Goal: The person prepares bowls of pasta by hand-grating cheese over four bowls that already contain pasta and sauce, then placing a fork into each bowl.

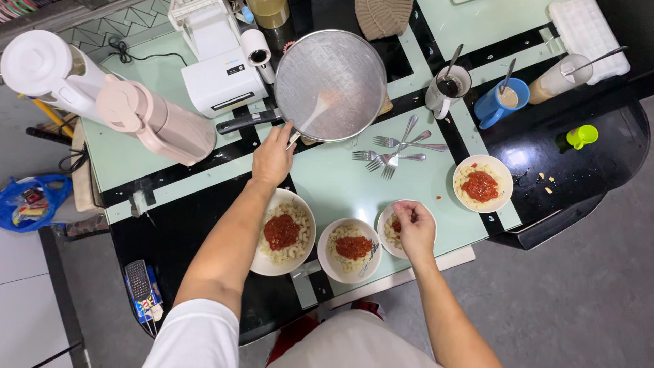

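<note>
My left hand [272, 155] lay on the slim metal handle of the utensil [315, 114] that sat under the round steel mesh splatter screen [331, 85], and my fingers were curled round the handle's near end, though I could not tell how tightly they closed. The handle's long axis ran from my hand up and to the right, toward the middle of the screen, so the working end lay ahead of my knuckles and away from my body. The pan's black handle [246, 121] stuck out to the left, just beside my hand but apart from it.

My right hand [414, 228] hovered over the small white bowl of macaroni with red sauce [390, 230] at the near edge of the pale green tabletop [340, 184]. Those fingers were drawn together as in a pinch above the food; whether they held anything I could not tell. That bowl lay directly beneath my right hand and well apart from my left.

Between my arms stood two more white bowls of macaroni with red sauce [351, 249], the larger [282, 232] touching my left forearm. A fourth filled bowl [482, 184] stood off to the right, and a loose cluster of steel forks [395, 151] lay between it and the screen.
</note>
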